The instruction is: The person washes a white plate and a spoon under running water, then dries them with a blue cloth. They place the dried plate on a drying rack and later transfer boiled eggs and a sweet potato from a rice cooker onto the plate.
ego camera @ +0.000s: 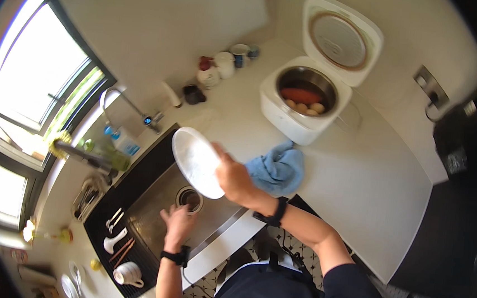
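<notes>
My right hand (236, 177) grips a white bowl (197, 162) by its rim and holds it tilted above the sink (152, 197). Lower down, my left hand (178, 225) reaches over the sink with its fingers apart, beside the round drain (189, 198). Its fingertips overlap the drain's near edge; whether they touch it I cannot tell. Nothing shows in that hand. A crumpled blue cloth (279, 169) lies on the counter just beyond my right wrist.
A rice cooker (305, 99) with its lid up holds pale round items and something reddish. On the black drying rack (141, 263) lie a mug (128, 274), a white spoon (114, 240) and chopsticks (122, 252). A faucet (148, 121) and a pump bottle (123, 140) stand behind the sink.
</notes>
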